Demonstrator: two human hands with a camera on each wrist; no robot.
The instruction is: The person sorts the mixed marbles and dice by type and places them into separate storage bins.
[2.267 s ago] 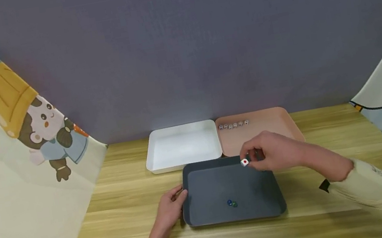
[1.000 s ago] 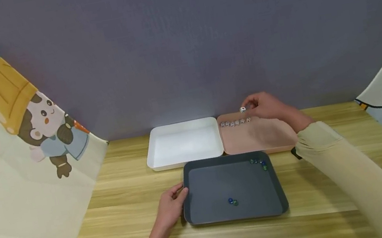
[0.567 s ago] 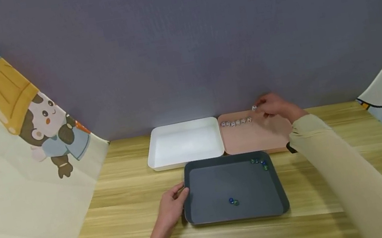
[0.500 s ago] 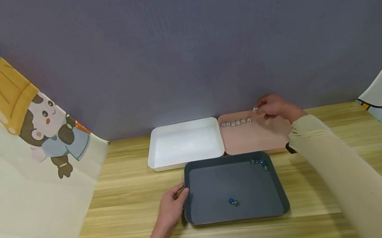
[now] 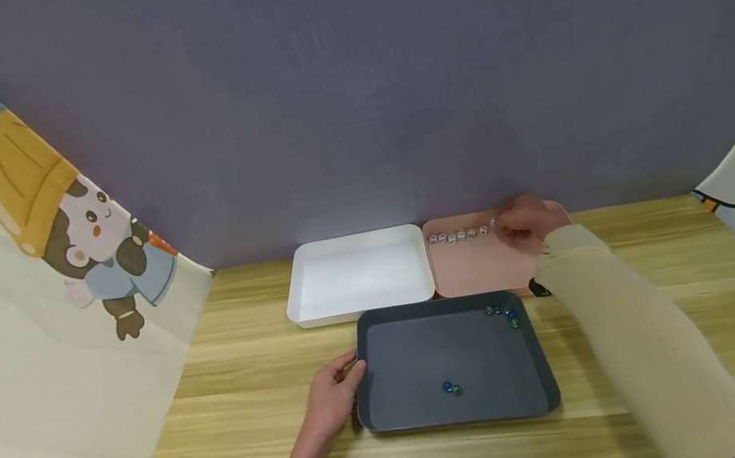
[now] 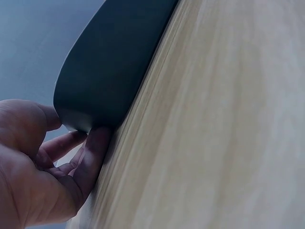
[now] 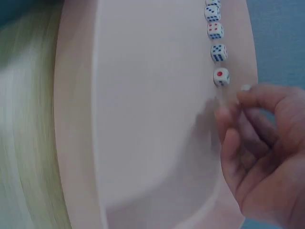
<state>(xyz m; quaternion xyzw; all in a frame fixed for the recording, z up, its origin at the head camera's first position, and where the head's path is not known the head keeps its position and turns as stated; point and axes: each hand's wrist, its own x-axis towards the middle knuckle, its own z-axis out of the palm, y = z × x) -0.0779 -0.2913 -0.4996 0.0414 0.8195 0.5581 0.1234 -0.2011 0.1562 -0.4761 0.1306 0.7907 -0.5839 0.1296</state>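
My right hand [image 5: 528,218] is low over the back of the pink tray [image 5: 483,266], pinching a white die [image 5: 494,222] by its fingertips. In the right wrist view only a small white bit of that die shows; the fingers hide the rest. Just left of it, a row of several white dice [image 5: 461,235] runs along the tray's back side. The nearest die in the row [image 7: 221,77] has a red dot on top. My left hand [image 5: 330,397] grips the left rim of the dark grey tray [image 6: 95,71], thumb on the rim and fingers against the outer wall.
Blue and green glass marbles [image 5: 512,316] lie in the grey tray's back right corner, and a pair of marbles [image 5: 452,388] sits near its front. A white tray [image 5: 363,314] stands left of the pink one. A grey upright panel [image 5: 346,103] rises behind.
My right hand has carried a die from above the grey tray to the pink tray, then lowered it to the right end of the row. The left hand stays on the rim.
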